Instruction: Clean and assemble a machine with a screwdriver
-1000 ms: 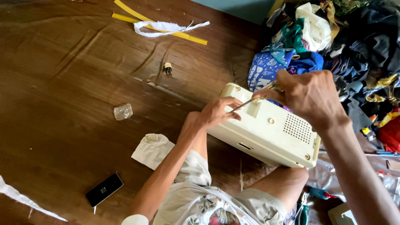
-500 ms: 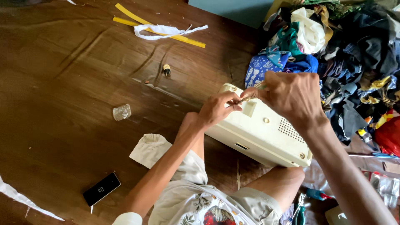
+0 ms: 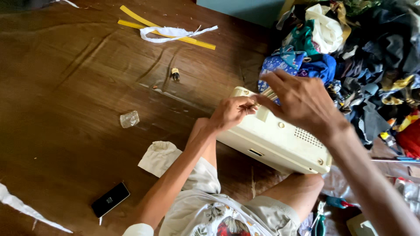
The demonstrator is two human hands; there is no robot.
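Observation:
A cream plastic device casing point(image 3: 280, 140) with a vent grille lies tilted on my knee and the brown floor. My left hand point(image 3: 232, 112) rests on its upper face with the fingers pinched together. There they meet the end of a thin tool point(image 3: 268, 93) with a pale ribbed handle. My right hand point(image 3: 302, 105) hovers over the casing and grips that handle, hiding most of it. The two hands touch at the fingertips near the casing's far corner.
A heap of mixed cloth point(image 3: 358, 57) fills the right side. On the floor lie a black phone point(image 3: 110, 199), a white rag point(image 3: 159, 157), a crumpled clear wrapper point(image 3: 129, 119), a small cap-like part point(image 3: 175, 74), yellow strips point(image 3: 166, 26) and a white cloth strip point(image 3: 175, 32).
My right hand has moved left and lower over the casing, closing on my left hand. The tool's shaft, visible earlier between the hands, is now mostly hidden.

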